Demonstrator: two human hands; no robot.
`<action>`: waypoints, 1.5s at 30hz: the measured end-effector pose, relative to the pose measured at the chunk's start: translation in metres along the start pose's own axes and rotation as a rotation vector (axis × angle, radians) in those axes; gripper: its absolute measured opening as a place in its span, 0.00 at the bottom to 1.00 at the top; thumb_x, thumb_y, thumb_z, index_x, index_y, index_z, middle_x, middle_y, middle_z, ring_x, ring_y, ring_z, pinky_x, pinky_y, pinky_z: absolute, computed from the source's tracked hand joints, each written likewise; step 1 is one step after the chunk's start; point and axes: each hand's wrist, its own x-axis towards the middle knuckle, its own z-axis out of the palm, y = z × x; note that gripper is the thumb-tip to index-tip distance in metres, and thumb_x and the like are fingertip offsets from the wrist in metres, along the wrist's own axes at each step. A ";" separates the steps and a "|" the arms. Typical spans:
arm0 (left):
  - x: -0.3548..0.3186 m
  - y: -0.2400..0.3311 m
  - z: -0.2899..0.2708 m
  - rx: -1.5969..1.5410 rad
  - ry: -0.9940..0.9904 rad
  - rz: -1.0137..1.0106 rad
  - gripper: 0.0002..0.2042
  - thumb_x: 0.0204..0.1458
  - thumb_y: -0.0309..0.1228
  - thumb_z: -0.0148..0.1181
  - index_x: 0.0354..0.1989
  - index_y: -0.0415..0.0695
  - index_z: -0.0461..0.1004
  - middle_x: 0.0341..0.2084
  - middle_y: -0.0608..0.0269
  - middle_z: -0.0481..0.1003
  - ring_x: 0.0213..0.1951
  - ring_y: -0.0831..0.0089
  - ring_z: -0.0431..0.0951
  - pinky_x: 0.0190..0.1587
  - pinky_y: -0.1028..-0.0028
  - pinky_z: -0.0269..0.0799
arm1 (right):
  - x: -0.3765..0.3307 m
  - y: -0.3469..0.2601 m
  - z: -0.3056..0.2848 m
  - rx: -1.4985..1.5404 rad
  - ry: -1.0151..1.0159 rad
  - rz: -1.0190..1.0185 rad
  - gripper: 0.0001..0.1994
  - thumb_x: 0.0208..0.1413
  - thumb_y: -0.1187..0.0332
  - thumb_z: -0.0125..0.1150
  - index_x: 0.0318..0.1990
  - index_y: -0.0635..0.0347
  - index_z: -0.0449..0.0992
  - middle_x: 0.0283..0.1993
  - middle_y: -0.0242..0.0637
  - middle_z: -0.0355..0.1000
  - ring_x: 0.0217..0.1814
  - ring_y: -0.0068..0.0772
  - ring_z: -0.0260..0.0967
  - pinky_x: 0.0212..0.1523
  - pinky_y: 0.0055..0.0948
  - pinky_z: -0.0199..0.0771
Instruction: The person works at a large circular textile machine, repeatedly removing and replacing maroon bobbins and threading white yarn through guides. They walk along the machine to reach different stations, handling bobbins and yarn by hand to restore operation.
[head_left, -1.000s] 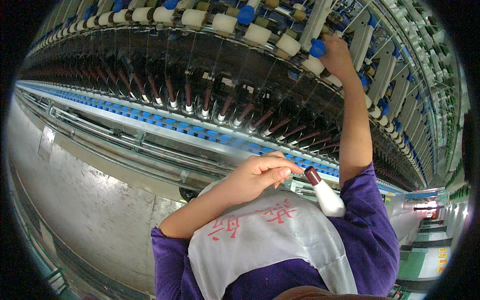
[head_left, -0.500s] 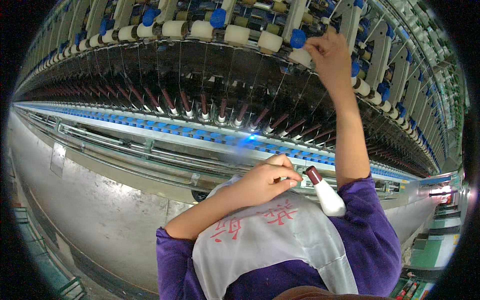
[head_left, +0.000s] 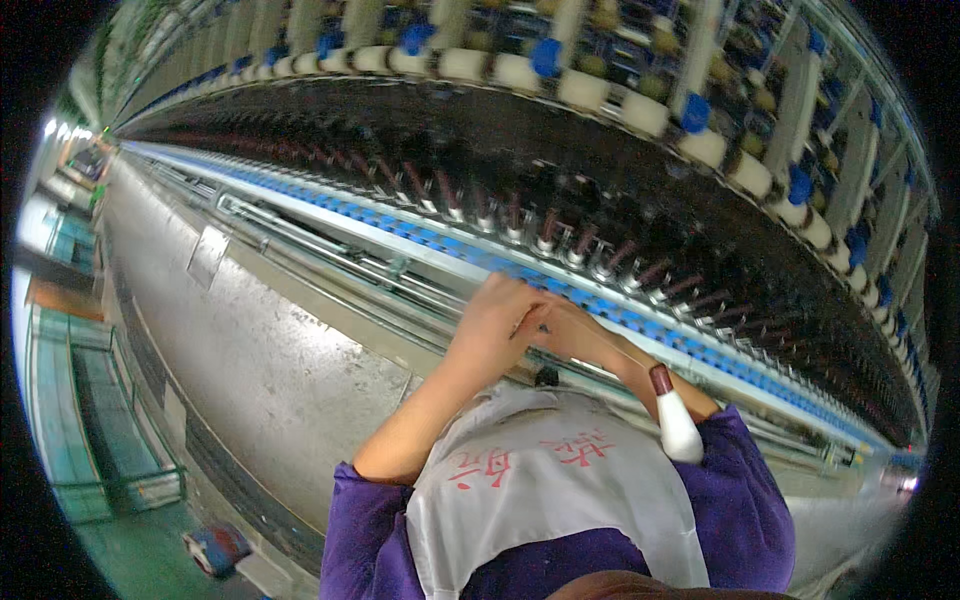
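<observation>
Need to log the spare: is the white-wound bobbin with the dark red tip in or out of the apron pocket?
In: the white-wound bobbin stands upright, its lower end tucked into the white apron.

Both hands (head_left: 535,325) together before spindle row (head_left: 560,235), bobbin (head_left: 675,425) right, rollers (head_left: 600,95) above.

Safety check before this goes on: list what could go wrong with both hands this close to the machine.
1. The left hand and right hand meet right beside the row of spindles; if those turn, fingers could be nipped.
2. The white bobbin sits loosely at the apron by the right arm; leaning further could tip it out.
3. The loose purple sleeve might snag on the rail.
</observation>
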 end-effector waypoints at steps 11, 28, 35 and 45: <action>-0.227 -0.105 -0.134 -0.223 0.117 -0.397 0.06 0.46 0.26 0.59 0.34 0.41 0.73 0.25 0.55 0.73 0.32 0.60 0.71 0.33 0.67 0.68 | 0.153 -0.048 0.190 -0.118 -0.589 0.041 0.08 0.48 0.64 0.57 0.34 0.57 0.76 0.36 0.41 0.70 0.42 0.44 0.67 0.43 0.37 0.66; -0.435 -0.266 -0.479 0.076 0.614 -0.800 0.05 0.49 0.19 0.53 0.34 0.38 0.72 0.26 0.57 0.73 0.27 0.71 0.75 0.31 0.75 0.69 | 0.464 -0.170 0.524 0.027 -1.150 -0.142 0.10 0.48 0.67 0.55 0.36 0.59 0.74 0.35 0.40 0.73 0.37 0.42 0.69 0.38 0.36 0.67; -0.458 -0.375 -0.631 0.004 0.508 -0.834 0.05 0.48 0.24 0.57 0.33 0.41 0.74 0.24 0.59 0.73 0.27 0.67 0.71 0.30 0.72 0.68 | 0.660 -0.171 0.628 0.110 -1.176 -0.231 0.11 0.49 0.67 0.53 0.38 0.62 0.74 0.35 0.40 0.73 0.36 0.42 0.70 0.37 0.36 0.68; -0.535 -0.506 -0.827 -0.182 0.943 -1.035 0.05 0.51 0.26 0.57 0.32 0.37 0.75 0.23 0.65 0.74 0.26 0.79 0.72 0.32 0.79 0.67 | 0.942 -0.239 0.847 -0.046 -1.383 -0.629 0.11 0.50 0.65 0.52 0.38 0.60 0.74 0.35 0.42 0.74 0.37 0.39 0.71 0.37 0.36 0.68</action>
